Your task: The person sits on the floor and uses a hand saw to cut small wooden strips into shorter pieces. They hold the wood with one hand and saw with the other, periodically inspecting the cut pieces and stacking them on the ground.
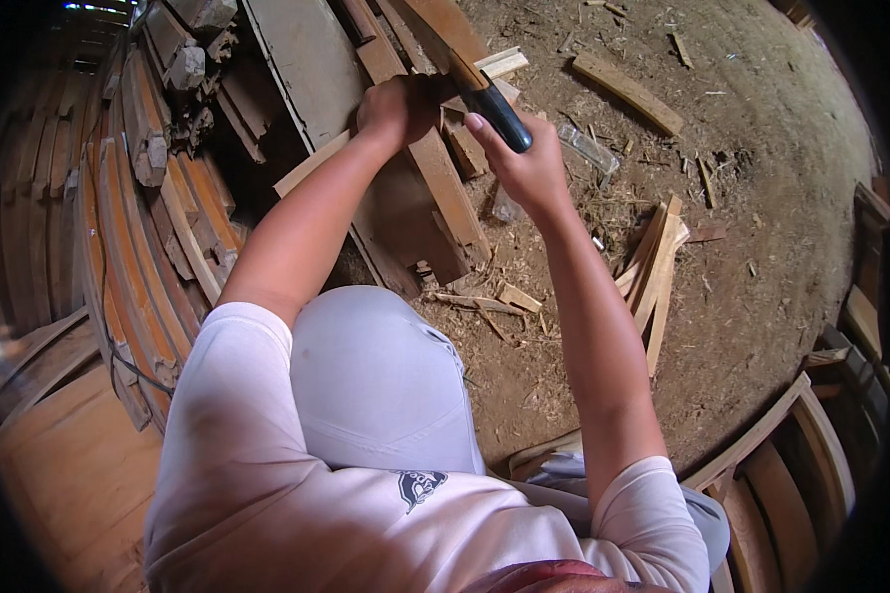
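Observation:
My right hand (530, 163) is closed round the black handle (501, 117) of a long-bladed cutting tool, its thumb along the handle. The brownish blade (462, 71) runs up and away to the left; whether it is a saw or a machete I cannot tell. Just left of it, my left hand (401, 111) is closed over a pale wooden strip (313, 165), which lies across a long plank (443, 188). The left fingers are mostly in shadow. Another short pale end of wood (502, 63) shows beyond the handle.
Stacked boards (133, 247) fill the left side. A wide grey board (311, 74) lies beside the plank. Wood shavings, a loose block (628, 94), a clear plastic piece (588, 148) and a bundle of strips (655, 267) lie on the dirt floor. Curved wooden parts (781, 474) stand lower right.

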Demonstrator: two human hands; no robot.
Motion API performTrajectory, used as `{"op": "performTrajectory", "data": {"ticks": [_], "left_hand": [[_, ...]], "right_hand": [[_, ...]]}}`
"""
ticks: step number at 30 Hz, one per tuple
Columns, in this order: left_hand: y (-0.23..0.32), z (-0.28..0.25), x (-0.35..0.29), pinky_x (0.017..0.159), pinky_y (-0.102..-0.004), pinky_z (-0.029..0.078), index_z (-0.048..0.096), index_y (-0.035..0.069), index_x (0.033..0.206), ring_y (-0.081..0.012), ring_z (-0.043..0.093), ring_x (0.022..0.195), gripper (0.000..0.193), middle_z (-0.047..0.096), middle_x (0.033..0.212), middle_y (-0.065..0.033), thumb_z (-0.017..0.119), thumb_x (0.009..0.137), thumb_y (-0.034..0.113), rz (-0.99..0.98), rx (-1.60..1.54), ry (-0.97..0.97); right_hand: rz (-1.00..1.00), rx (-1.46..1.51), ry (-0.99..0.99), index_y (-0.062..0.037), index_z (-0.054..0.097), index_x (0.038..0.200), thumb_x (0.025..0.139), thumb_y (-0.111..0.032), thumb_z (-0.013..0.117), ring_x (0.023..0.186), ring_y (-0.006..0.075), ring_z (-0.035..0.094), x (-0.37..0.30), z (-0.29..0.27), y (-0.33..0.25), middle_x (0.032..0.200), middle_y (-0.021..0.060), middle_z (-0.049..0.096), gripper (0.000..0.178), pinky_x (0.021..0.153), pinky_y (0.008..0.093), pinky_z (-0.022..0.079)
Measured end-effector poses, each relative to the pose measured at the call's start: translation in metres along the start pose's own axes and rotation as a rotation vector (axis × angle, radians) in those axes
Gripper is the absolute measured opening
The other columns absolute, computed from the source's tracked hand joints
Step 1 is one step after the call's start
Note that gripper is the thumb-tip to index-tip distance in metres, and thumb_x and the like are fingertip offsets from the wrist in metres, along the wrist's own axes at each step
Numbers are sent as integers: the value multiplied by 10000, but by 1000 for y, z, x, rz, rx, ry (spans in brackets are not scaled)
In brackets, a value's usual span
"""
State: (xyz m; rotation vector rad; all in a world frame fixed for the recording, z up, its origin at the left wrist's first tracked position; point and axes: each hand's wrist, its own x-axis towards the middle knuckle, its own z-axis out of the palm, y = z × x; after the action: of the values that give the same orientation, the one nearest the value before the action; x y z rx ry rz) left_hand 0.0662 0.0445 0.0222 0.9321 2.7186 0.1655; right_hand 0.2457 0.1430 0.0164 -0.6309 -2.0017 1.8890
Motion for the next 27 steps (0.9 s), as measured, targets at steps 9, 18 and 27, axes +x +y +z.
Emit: {"op": "performTrajectory", "data": {"ticks": [9, 18, 27], "left_hand": [[-13, 20, 10, 979, -493, 539, 769, 41, 1032, -429, 673, 1128, 325, 720, 1167, -220, 510, 924, 205, -77, 64, 30], [-19, 21, 20, 970, -518, 529, 753, 56, 1062, -446, 667, 1109, 376, 717, 1148, -232, 496, 942, 302, -44, 29, 113], [-29, 8, 13, 911, -479, 533, 681, 52, 1141, -409, 682, 1068, 490, 724, 1092, -225, 642, 945, 500, 288, 11, 0]], "right_hand": [[130, 62, -46, -40, 667, 818, 960, -434, 729, 495, 73, 534, -80, -24, 23, 619, -25, 594, 423, 457, 259, 400], [116, 54, 27, -46, 621, 710, 958, -364, 737, 487, 73, 519, -165, -68, -2, 566, -26, 545, 420, 468, 262, 377], [-88, 174, 285, -38, 659, 810, 955, -411, 748, 482, 60, 528, -132, -100, -41, 594, -25, 573, 410, 438, 229, 369]]}}
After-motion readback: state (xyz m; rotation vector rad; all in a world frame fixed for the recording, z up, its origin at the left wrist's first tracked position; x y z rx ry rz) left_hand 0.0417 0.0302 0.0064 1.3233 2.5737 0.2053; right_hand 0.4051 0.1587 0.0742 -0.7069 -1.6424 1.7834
